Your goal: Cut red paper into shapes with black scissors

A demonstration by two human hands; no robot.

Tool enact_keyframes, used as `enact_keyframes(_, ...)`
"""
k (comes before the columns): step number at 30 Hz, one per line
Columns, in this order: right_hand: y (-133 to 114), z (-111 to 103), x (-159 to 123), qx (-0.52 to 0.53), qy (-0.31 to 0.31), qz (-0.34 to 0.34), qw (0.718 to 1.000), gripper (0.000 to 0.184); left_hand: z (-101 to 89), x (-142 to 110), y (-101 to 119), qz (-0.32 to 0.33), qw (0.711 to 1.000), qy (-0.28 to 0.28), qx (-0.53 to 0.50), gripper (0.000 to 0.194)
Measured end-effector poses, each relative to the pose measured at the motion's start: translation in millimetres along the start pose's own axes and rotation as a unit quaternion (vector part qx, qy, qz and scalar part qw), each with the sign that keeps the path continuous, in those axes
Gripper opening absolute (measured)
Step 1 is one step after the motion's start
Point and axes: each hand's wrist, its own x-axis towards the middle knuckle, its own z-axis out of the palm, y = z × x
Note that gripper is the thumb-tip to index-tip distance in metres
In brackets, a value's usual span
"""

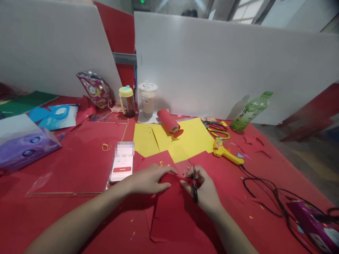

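Paper point(172, 218) at six o'clock, probably light, limp and easily creased, hence best pinched by its edge; left hand point(150, 180) at its eleven o'clock, fingers parted; right hand point(206, 190) at one, fingers gripping scissors point(195, 193).

Over the red paper point(172, 215), the right hand point(205, 190) holds black-handled scissors point(195, 192), the left hand point(149, 180) spread at its nine o'clock; from the paper, phone point(122, 169) at ten, red roll point(167, 120) at twelve, yellow glue gun point(226, 153) at two
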Motion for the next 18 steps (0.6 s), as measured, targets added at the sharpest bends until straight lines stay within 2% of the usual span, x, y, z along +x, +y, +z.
enact_keyframes(3,-4.5,-5.9,5.0,0.030,0.029,-0.001,0.999,0.025,-0.6,0.7,0.0,0.004,0.999,0.023,-0.032,0.056)
enact_keyframes(5,-5.1,-8.7,7.1,0.037,0.040,-0.001,0.998,0.026,0.6,1.0,-1.1,0.016,0.998,0.032,-0.051,0.056)
enact_keyframes(8,-3.8,-10.4,8.2,0.042,0.044,0.008,0.998,0.026,3.0,2.1,-2.5,0.023,0.996,0.041,-0.070,0.051)
enact_keyframes(12,-2.5,-10.5,8.5,0.044,0.038,0.014,0.998,0.026,4.6,4.7,-2.0,0.000,0.995,0.046,-0.087,0.045)
enact_keyframes(16,-1.9,-10.9,8.5,0.048,0.024,0.016,0.998,0.026,5.7,7.6,-1.4,-0.013,0.997,0.059,-0.051,0.017)
enact_keyframes(18,-1.2,-10.3,8.2,0.048,0.018,0.017,0.999,0.026,6.8,9.5,-2.1,-0.014,0.996,0.069,-0.045,0.021)
